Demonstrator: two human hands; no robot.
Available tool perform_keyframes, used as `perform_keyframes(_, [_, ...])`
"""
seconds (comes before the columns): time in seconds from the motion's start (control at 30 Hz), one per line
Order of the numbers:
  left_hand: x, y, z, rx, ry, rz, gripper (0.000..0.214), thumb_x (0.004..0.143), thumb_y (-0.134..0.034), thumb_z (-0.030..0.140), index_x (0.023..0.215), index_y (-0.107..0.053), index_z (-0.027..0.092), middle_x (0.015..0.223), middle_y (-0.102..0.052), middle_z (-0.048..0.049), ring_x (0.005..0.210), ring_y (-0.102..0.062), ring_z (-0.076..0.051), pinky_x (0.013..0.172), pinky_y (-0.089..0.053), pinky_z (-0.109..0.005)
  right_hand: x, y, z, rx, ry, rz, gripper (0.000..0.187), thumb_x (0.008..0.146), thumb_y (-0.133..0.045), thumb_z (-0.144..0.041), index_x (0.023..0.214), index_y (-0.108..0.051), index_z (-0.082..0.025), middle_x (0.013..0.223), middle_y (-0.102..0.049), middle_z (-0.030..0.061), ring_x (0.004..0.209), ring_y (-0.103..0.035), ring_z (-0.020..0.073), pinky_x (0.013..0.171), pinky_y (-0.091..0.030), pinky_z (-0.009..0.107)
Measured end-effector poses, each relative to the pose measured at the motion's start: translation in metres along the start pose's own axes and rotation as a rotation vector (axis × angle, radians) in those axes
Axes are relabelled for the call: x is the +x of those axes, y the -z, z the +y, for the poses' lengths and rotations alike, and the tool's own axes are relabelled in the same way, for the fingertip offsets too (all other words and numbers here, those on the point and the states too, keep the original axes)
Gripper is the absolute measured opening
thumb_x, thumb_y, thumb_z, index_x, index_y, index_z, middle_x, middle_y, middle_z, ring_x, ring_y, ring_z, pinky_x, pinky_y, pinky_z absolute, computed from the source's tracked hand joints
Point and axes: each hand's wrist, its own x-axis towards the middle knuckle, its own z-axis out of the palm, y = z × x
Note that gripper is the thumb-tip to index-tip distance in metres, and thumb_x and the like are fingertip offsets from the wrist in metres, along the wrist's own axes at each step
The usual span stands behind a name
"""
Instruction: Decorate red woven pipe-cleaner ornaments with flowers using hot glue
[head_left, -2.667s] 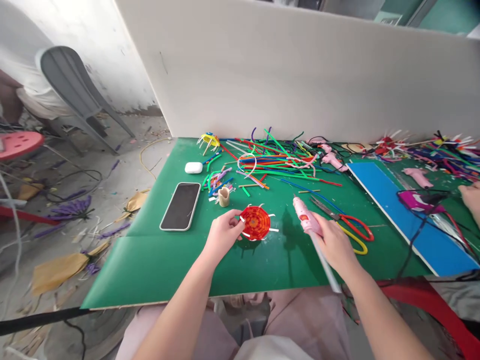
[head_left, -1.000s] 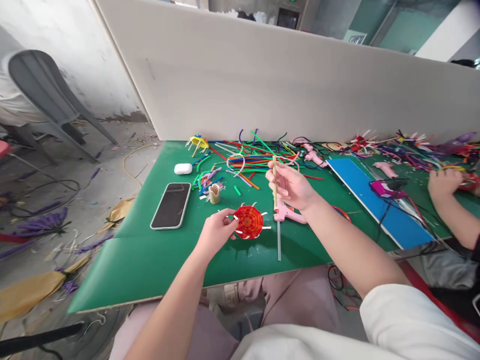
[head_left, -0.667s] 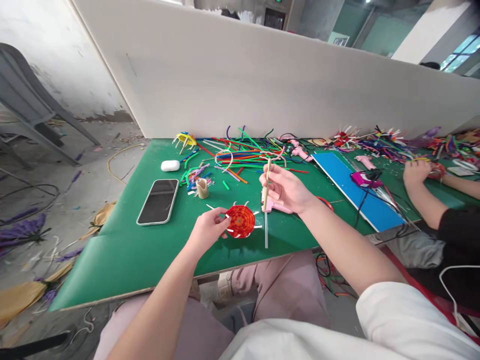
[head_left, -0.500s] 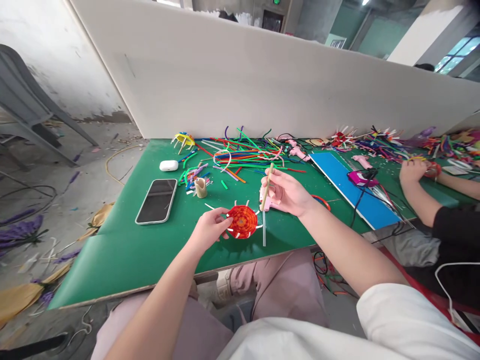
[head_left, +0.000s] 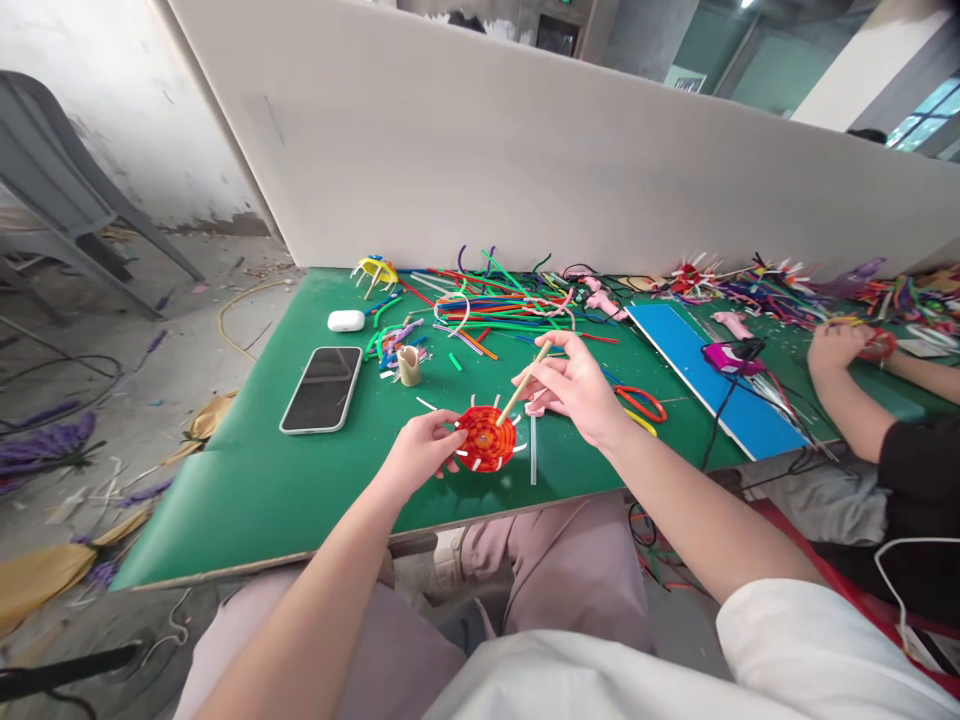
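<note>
My left hand [head_left: 426,448] pinches the left edge of a small round red-and-orange woven piece [head_left: 480,448], with short white ends sticking out around its rim. In my right hand [head_left: 571,388] is a thin wooden stick [head_left: 517,392], gripped near its upper end. Its lower tip slants down over the right part of the woven piece; whether it touches cannot be made out. Behind my right hand lies a pink glue gun [head_left: 537,403], partly hidden, with a clear glue stick [head_left: 533,452] pointing toward me.
A phone [head_left: 322,390], a white earbud case [head_left: 346,321] and a beige cup-like piece [head_left: 409,366] lie to the left. Coloured pipe cleaners [head_left: 502,305] are heaped toward the partition. On the right are a blue board [head_left: 712,380] and another person's hands [head_left: 834,345].
My right hand has tilted the stick from nearly upright and brought its lower tip left, over the woven piece. My left hand keeps its hold. The view has shifted slightly.
</note>
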Motion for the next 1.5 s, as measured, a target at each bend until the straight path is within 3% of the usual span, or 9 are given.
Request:
perform_keyframes(0.17, [0.007, 0.002, -0.011, -0.051, 0.051, -0.004, 0.028, 0.071, -0.058, 0.032, 0.091, -0.057, 0.014, 0.048, -0.054, 0.0035, 0.039, -0.051, -0.01, 0.033, -0.038, -0.017, -0.009, -0.015, 0.01, -0.297, 0.161, -0.001, 0.024, 0.082, -0.054, -0.032, 0.1, -0.04, -0.026, 0.08, -0.063, -0.0019, 0.072, -0.065, 0.0132, 0.063, -0.054, 0.027])
perform_keyframes(0.43, [0.018, 0.003, -0.02, -0.098, 0.092, -0.029, 0.022, 0.071, -0.058, 0.026, 0.089, -0.057, 0.013, 0.046, -0.053, 0.0033, 0.04, -0.052, -0.009, 0.034, -0.04, -0.016, -0.003, -0.026, 0.029, -0.701, 0.273, -0.071, 0.016, 0.082, -0.052, -0.026, 0.098, -0.051, -0.026, 0.086, -0.066, 0.0005, 0.08, -0.066, 0.0175, 0.071, -0.054, 0.036])
perform_keyframes(0.8, [0.017, 0.003, -0.02, -0.106, 0.097, -0.032, 0.021, 0.073, -0.056, 0.024, 0.091, -0.057, 0.012, 0.045, -0.053, 0.0034, 0.039, -0.052, -0.009, 0.036, -0.043, -0.016, 0.003, -0.02, 0.038, -0.668, 0.243, -0.044, 0.025, 0.081, -0.055, -0.027, 0.106, -0.055, -0.025, 0.093, -0.069, 0.0014, 0.086, -0.067, 0.0177, 0.083, -0.053, 0.04])
perform_keyframes(1.03, [0.02, 0.004, -0.023, -0.107, 0.096, -0.025, 0.02, 0.074, -0.056, 0.024, 0.091, -0.057, 0.013, 0.049, -0.054, 0.0024, 0.041, -0.053, -0.009, 0.035, -0.043, -0.015, 0.003, -0.021, 0.044, -0.625, 0.266, -0.042, 0.011, 0.079, -0.056, -0.024, 0.089, -0.055, -0.022, 0.089, -0.069, 0.002, 0.08, -0.068, 0.0169, 0.073, -0.057, 0.035])
perform_keyframes(1.2, [0.02, 0.005, -0.024, -0.11, 0.104, -0.022, 0.021, 0.075, -0.056, 0.025, 0.092, -0.056, 0.014, 0.051, -0.054, 0.0029, 0.04, -0.053, -0.008, 0.034, -0.042, -0.015, 0.004, -0.019, 0.046, -0.524, 0.217, -0.075, 0.009, 0.08, -0.053, -0.024, 0.089, -0.052, -0.021, 0.091, -0.068, 0.0036, 0.091, -0.066, 0.0179, 0.081, -0.054, 0.037])
perform_keyframes(1.5, [0.018, 0.007, -0.02, -0.09, 0.107, -0.02, 0.017, 0.074, -0.055, 0.025, 0.087, -0.057, 0.014, 0.048, -0.052, 0.0039, 0.039, -0.052, -0.009, 0.031, -0.04, -0.016, 0.005, -0.021, 0.049, -0.67, 0.316, -0.085, 0.01, 0.08, -0.053, -0.022, 0.09, -0.053, -0.023, 0.09, -0.069, 0.0027, 0.086, -0.067, 0.0181, 0.074, -0.056, 0.034])
